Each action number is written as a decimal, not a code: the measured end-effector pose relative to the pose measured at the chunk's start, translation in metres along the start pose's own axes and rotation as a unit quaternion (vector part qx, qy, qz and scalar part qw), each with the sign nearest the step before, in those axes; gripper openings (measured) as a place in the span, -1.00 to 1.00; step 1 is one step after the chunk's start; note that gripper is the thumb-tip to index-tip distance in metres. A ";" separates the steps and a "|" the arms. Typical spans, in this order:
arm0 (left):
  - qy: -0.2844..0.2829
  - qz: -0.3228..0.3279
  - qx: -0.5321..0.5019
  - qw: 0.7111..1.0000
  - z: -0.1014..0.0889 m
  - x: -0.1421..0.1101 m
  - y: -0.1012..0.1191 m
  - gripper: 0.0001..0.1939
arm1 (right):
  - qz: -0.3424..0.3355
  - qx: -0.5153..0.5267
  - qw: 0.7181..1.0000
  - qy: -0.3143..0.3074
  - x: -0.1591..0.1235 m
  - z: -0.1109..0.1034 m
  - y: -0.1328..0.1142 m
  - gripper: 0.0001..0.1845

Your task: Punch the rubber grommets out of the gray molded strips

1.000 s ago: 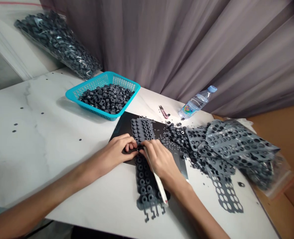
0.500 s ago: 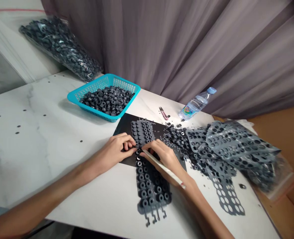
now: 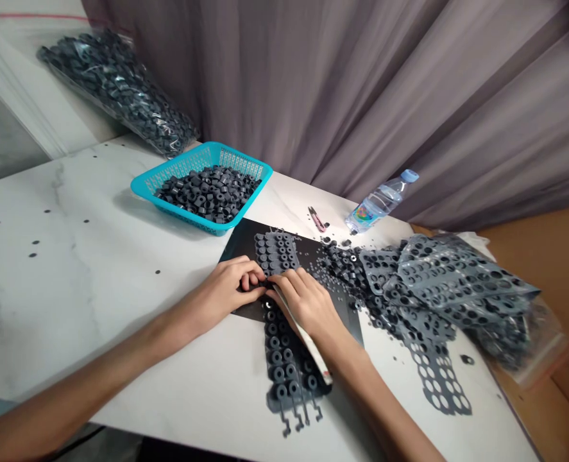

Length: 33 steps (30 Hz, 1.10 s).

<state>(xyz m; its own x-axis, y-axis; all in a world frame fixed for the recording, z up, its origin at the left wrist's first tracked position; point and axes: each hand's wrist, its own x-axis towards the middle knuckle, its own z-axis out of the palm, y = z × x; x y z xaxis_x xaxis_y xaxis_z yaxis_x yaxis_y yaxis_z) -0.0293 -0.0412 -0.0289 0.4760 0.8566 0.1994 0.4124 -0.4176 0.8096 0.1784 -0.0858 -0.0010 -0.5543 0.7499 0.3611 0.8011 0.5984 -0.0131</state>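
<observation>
A long dark-grey molded rubber sheet point(image 3: 274, 343) with rows of ring-shaped pieces lies lengthwise in front of me, its far part on a black mat point(image 3: 240, 240). My left hand point(image 3: 231, 282) is closed at the sheet's left edge, thumb and index finger pinching it around the middle. Across from it, my right hand point(image 3: 306, 301) holds a thin white stick-like tool point(image 3: 310, 346) with a reddish mark near its rear end. The tool's tip meets the left fingertips over the sheet. What exactly lies between the fingertips is hidden.
A blue basket point(image 3: 200, 221) of loose grey rings stands behind my left hand, near a filled plastic bag point(image 3: 120, 90). Small pink-handled snips point(image 3: 317, 219) and a water bottle point(image 3: 378, 204) are at the back. Loose rings point(image 3: 344, 263) and punched sheets point(image 3: 441, 378) pile up at right.
My right hand has shifted slightly left and turned, and the rear of the white tool has swung left and down. My left hand stays nearly still.
</observation>
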 end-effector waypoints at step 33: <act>-0.017 -0.017 0.067 0.997 0.002 -0.002 0.027 -0.89 | 0.027 0.117 0.992 -0.029 -0.012 -0.013 0.018 -0.76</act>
<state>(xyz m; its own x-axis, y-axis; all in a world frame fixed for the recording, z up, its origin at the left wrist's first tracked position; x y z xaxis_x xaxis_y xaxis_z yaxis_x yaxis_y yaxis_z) -0.0175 -0.0547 -0.0085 0.4850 0.8610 0.1531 0.5272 -0.4275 0.7344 0.2022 -0.0879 0.0070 -0.5302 0.7929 0.3002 0.7585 0.6018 -0.2500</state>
